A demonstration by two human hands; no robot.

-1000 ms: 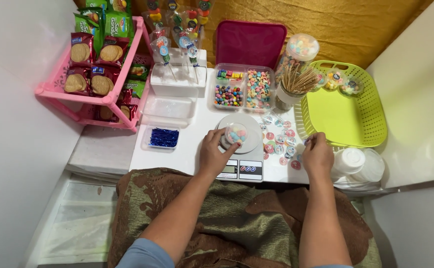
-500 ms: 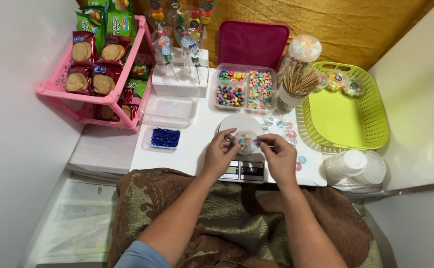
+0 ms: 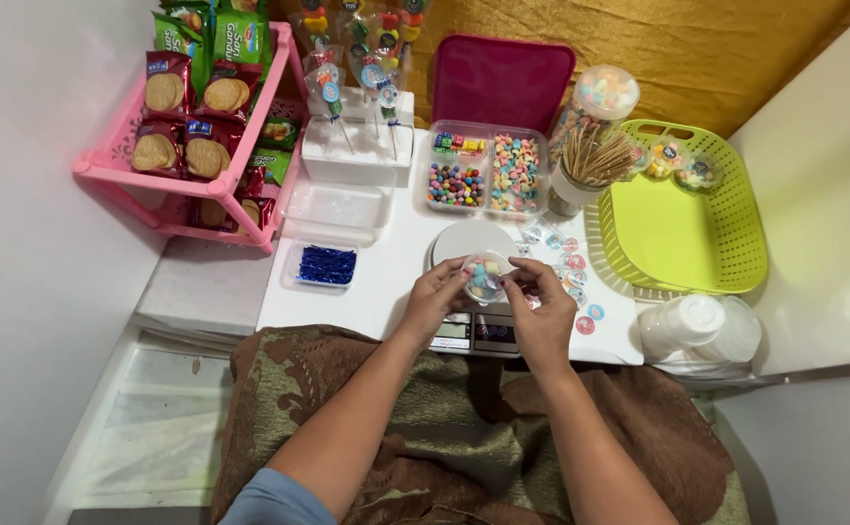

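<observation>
Clear round plastic cup of mixed coloured candies: held between both hands above the white digital kitchen scale, at the white tabletop's front edge. Left hand and right hand: fingers curled closed on the cup's sides. A second ago the right hand lay among the small round stickers; it has since joined the left at the cup. Beyond: clear divided candy box, jar of wooden sticks, lime-green plastic basket, pink plastic snack rack.
</observation>
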